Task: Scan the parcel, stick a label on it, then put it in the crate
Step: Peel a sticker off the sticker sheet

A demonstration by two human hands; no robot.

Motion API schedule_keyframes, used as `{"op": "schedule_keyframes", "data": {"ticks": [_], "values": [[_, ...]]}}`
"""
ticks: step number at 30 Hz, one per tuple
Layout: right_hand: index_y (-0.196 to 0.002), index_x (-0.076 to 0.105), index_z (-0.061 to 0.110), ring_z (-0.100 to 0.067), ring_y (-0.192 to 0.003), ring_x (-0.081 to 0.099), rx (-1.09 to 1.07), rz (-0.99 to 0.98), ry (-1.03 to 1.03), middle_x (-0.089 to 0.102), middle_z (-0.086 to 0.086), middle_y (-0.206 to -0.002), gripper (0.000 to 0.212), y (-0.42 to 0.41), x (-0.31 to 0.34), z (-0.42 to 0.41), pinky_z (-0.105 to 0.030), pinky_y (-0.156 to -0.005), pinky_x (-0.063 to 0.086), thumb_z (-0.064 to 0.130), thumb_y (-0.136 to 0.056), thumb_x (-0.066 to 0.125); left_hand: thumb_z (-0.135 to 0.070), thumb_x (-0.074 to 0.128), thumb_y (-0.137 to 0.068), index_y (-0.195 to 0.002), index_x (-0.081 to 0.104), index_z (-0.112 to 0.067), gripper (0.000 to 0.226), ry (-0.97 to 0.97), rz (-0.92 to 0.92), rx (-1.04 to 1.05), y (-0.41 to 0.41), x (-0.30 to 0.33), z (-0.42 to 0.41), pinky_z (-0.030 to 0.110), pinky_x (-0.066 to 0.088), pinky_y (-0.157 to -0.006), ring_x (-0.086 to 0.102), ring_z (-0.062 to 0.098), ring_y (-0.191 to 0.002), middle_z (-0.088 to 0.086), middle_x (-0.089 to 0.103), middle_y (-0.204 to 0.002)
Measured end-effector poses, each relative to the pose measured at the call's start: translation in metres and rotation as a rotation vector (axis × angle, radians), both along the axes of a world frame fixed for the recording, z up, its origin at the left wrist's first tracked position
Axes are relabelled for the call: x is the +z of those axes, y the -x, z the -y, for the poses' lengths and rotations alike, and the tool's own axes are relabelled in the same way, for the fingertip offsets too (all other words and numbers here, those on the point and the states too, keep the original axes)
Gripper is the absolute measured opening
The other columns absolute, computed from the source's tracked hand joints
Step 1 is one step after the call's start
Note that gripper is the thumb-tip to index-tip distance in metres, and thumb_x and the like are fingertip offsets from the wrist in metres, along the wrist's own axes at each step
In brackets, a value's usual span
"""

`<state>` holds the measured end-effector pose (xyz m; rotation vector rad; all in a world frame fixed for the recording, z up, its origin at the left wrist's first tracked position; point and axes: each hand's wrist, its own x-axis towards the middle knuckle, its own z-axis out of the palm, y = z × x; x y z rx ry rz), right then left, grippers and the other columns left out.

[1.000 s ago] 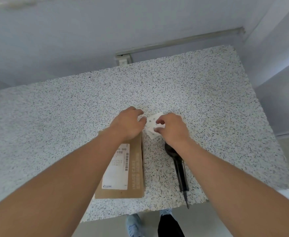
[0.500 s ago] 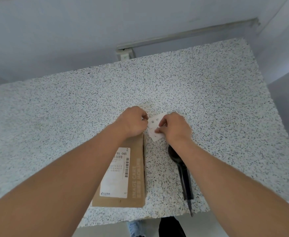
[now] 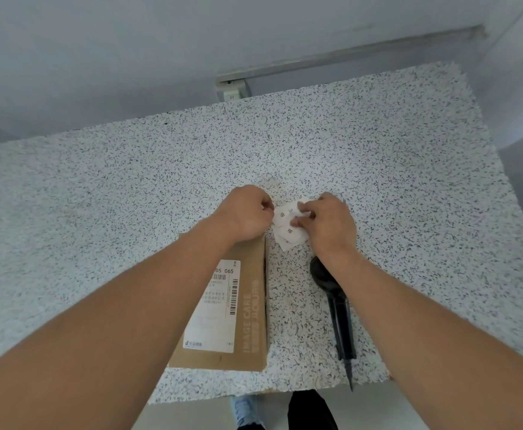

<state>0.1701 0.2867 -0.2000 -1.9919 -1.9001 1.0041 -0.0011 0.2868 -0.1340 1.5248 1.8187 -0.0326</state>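
Brown cardboard, the parcel [image 3: 247, 308] lies flat on the speckled tabletop [image 3: 130, 197] near its front edge, partly under the left forearm. Just beyond it, both hands work on small white labels [image 3: 286, 226]: the left hand [image 3: 249, 212] and the right hand [image 3: 328, 220] have fingers pressed together, pinching the paper. A black scanner [image 3: 336, 302] lies right of the parcel.

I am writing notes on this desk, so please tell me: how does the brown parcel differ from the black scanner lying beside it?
The parcel is a flat brown cardboard box with a white printed label; the scanner is plain black, with a rounded head and a thin handle. The parcel is broad, the scanner narrow and long. The left forearm crosses over the parcel, while the right wrist hides only part of the scanner's head. Both lie untouched on the speckled table, near its front edge.
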Motion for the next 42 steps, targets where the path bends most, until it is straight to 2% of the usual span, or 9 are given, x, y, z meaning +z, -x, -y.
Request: {"op": "schedule_keyframes", "data": {"ticks": [2,4,8,11,14,16,26,34,42], "values": [[-0.115,0.08,0.02,-0.017,-0.092,0.06,-0.018,-0.013,-0.006,0.058,0.003,-0.1,0.035,-0.001,-0.001,-0.003,-0.035,-0.074,0.051,0.038,-0.085,0.083,-0.014,0.052,-0.099,-0.117,0.075,-0.015,0.029,-0.004,0.003,0.0,0.001,0.0,-0.002,0.017,0.038,-0.056,0.054,0.004,-0.066,0.0,0.071,-0.097],[-0.111,0.081,0.02,-0.018,-0.096,0.061,-0.032,-0.04,-0.006,0.057,0.001,-0.103,0.032,-0.002,0.0,-0.007,-0.036,-0.078,0.053,0.039,-0.086,0.083,-0.013,0.053,-0.099,-0.118,0.076,-0.015,0.03,-0.018,0.006,-0.014,0.001,0.001,-0.004,0.015,0.039,-0.061,0.058,0.005,-0.074,0.003,0.073,-0.113],[-0.109,0.081,0.021,-0.017,-0.094,0.063,-0.157,-0.266,-0.032,0.058,0.0,-0.103,0.028,0.001,0.013,-0.011,-0.03,-0.086,0.051,0.038,-0.087,0.082,-0.021,0.059,-0.102,-0.121,0.074,-0.015,0.025,-0.06,0.061,0.032,-0.002,0.003,-0.011,0.023,0.042,-0.089,0.065,0.02,-0.115,0.002,0.071,-0.127],[-0.113,0.081,0.021,-0.013,-0.092,0.065,-0.212,-0.427,-0.062,0.06,0.005,-0.098,0.024,0.008,0.031,-0.01,-0.023,-0.085,0.048,0.033,-0.092,0.078,-0.028,0.067,-0.098,-0.11,0.075,-0.016,0.019,-0.085,0.164,0.097,-0.004,0.007,-0.016,0.029,0.048,-0.086,0.068,0.022,-0.104,0.001,0.074,-0.109],[-0.11,0.08,0.025,-0.015,-0.091,0.07,-0.288,-0.544,-0.061,0.066,0.005,-0.102,0.018,0.014,0.047,-0.01,-0.035,-0.091,0.058,0.033,-0.094,0.077,-0.024,0.071,-0.095,-0.092,0.076,-0.015,0.01,-0.109,0.351,0.218,0.0,0.02,-0.014,0.042,0.059,-0.089,0.074,0.026,-0.093,0.004,0.077,-0.091],[-0.102,0.078,0.033,-0.019,-0.092,0.074,-0.332,-0.617,-0.042,0.072,0.001,-0.107,0.009,0.015,0.059,-0.01,-0.043,-0.092,0.061,0.032,-0.094,0.078,-0.018,0.072,-0.095,-0.092,0.077,-0.011,0.009,-0.106,0.477,0.29,0.001,0.033,-0.01,0.049,0.06,-0.092,0.076,0.03,-0.091,0.008,0.078,-0.087],[-0.113,0.079,0.02,-0.011,-0.081,0.078,-0.401,-0.825,-0.024,0.074,0.009,-0.099,0.022,0.019,0.145,0.007,-0.036,-0.084,0.065,0.02,-0.091,0.082,-0.008,0.07,-0.095,-0.103,0.073,0.004,0.014,-0.168,0.733,0.365,0.009,0.105,0.015,0.04,0.061,-0.093,0.075,0.027,-0.092,0.027,0.074,-0.102],[-0.105,0.079,0.026,-0.017,-0.087,0.077,-0.361,-0.834,-0.123,0.075,0.003,-0.102,0.021,0.027,0.211,0.04,-0.043,-0.084,0.065,0.019,-0.087,0.086,-0.006,0.065,-0.099,-0.106,0.073,0.005,0.015,-0.226,0.792,0.313,0.021,0.161,0.047,0.038,0.06,-0.095,0.073,0.025,-0.092,0.026,0.075,-0.102],[-0.103,0.079,0.026,-0.014,-0.084,0.076,-0.326,-0.834,-0.229,0.076,0.003,-0.103,0.024,0.036,0.266,0.079,-0.038,-0.081,0.065,0.023,-0.082,0.089,-0.008,0.063,-0.101,-0.104,0.072,0.005,0.016,-0.307,0.836,0.265,0.031,0.211,0.088,0.034,0.061,-0.092,0.073,0.021,-0.089,0.018,0.075,-0.095]]}}
